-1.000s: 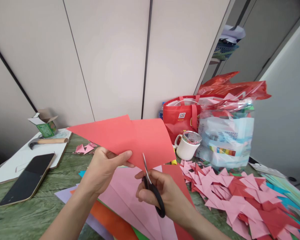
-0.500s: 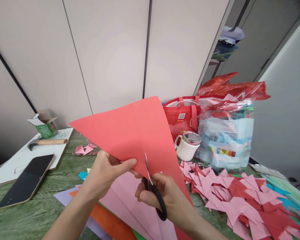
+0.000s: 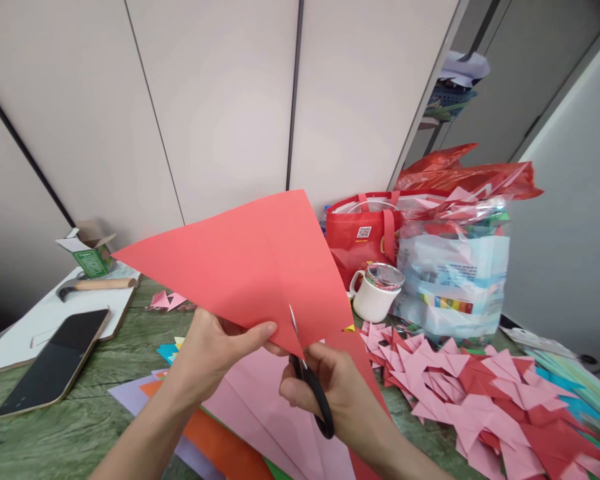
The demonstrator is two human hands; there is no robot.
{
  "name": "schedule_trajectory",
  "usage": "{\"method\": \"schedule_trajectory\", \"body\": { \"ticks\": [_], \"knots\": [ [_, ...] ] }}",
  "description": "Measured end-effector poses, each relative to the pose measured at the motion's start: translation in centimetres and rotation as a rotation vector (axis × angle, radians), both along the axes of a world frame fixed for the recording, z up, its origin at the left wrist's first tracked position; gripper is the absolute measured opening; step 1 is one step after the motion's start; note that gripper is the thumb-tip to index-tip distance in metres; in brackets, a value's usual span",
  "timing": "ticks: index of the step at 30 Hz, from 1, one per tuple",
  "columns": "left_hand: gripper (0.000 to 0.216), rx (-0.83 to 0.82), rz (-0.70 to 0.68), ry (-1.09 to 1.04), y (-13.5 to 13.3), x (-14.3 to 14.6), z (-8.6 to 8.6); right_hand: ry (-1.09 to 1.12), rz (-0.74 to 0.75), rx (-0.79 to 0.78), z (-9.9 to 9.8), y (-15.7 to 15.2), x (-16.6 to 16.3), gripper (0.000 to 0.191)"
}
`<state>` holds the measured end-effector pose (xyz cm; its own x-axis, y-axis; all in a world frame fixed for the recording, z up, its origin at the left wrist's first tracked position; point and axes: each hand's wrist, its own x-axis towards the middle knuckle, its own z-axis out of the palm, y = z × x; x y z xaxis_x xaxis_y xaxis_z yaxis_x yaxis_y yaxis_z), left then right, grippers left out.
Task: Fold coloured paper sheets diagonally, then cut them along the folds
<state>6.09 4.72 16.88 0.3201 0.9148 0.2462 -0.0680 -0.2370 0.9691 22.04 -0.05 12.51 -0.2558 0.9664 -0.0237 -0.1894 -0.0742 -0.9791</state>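
A large sheet of red paper (image 3: pixel 240 257) is held up in front of me, its pointed corner at the left. My left hand (image 3: pixel 230 340) pinches its lower edge, thumb on the near face. My right hand (image 3: pixel 330 387) grips black-handled scissors (image 3: pixel 321 407), whose blades lie at the sheet's lower edge. One blade shows in front of the red paper; the other is hidden behind it. Beneath my hands lie sheets of pink paper (image 3: pixel 270 407), with orange paper (image 3: pixel 225 443) and lilac paper (image 3: pixel 135 393) at the left.
Folded pink and red paper pieces (image 3: pixel 470 393) are heaped at the right. Behind them stand a white mug (image 3: pixel 373 300), a red bag (image 3: pixel 357 247) and a clear plastic bag (image 3: pixel 450 287). At the left lie a phone (image 3: pixel 55 360), a hammer (image 3: pixel 100 284) and a small green box (image 3: pixel 93 260).
The upper red sheet has shifted left and swung slightly, uncovering another red sheet below at the right. My right hand and the scissors have moved slightly right; the left hand has barely moved.
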Motion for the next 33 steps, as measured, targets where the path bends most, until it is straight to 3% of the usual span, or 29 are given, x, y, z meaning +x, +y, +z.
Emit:
{"method": "schedule_trajectory", "body": {
  "ticks": [17, 33],
  "knots": [
    [0.004, -0.013, -0.104, 0.003, 0.2, -0.3, -0.1, -0.027, -0.031, 0.006, -0.9, 0.3, -0.1, 0.019],
    [0.01, -0.049, -0.083, 0.011, 0.1, -0.2, 0.1, -0.056, -0.044, 0.0, -1.5, 0.3, -0.1, 0.022]
  ]
}}
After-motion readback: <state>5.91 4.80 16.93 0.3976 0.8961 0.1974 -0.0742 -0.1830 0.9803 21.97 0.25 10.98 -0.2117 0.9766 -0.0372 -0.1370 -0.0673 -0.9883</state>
